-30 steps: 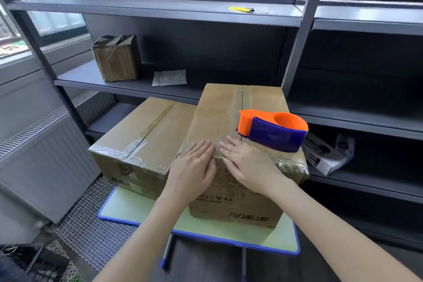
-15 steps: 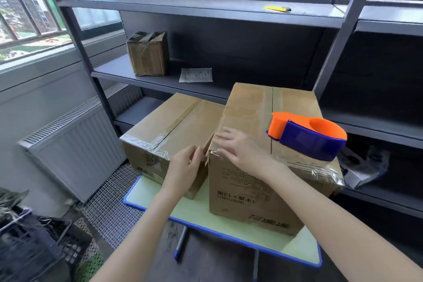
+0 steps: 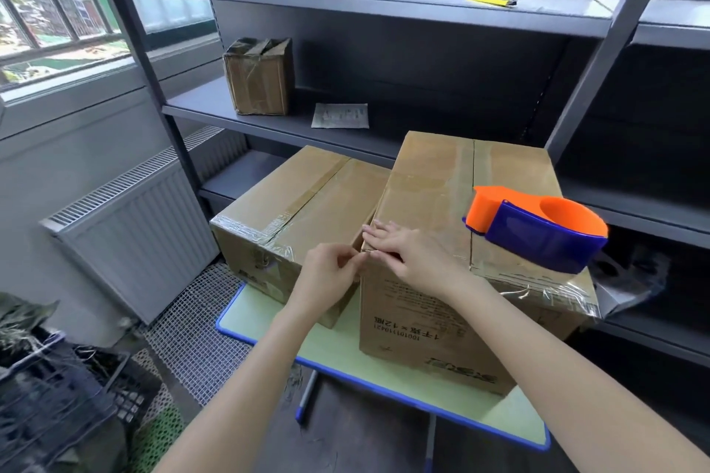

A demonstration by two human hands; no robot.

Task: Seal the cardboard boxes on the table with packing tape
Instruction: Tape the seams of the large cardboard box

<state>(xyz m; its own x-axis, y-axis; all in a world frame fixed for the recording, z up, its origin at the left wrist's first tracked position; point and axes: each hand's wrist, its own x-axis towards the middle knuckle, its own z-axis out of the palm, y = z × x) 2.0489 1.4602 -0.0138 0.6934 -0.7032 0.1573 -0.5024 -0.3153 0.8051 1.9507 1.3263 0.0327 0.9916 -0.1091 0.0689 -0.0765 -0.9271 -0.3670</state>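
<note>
So far: both boxes on the green-topped, blue-rimmed bench point(image 3: 461, 397) are closed and carry clear packing tape point(image 3: 530, 280), so the sealing looks well advanced.
Low box: the low brown cardboard box point(image 3: 299, 196) on the left has a strip down its centre seam and a wrinkled band over its near top edge; no hand is on it.
Tall box: the tall brown cardboard box point(image 3: 422, 319) on the right, touching or just beside the low one, has tape down its seam and a shiny band across the near top edge.
Left to do: judging by where the hands are, the end of that band at the near-left corner is not yet smoothed down; the far edges of both boxes are too unclear to judge.
Left hand: the left hand point(image 3: 326, 273) is at the tall box's near-left top corner, its thumb and fingers point(image 3: 355, 257) pressed together in a pinch on a thin glinting edge, most likely the loose tape end.
Right hand: the right hand point(image 3: 407, 257) lies palm down on the box top, its fingers point(image 3: 380, 232) straight and spread, pressing the corner.
Corner and fingers: the corner sits directly under the right fingertips and between the two hands, which nearly touch.
Dispenser: the orange and blue plastic tape dispenser point(image 3: 538, 230) rests on the tall box's top, to the right of both hands.
</note>
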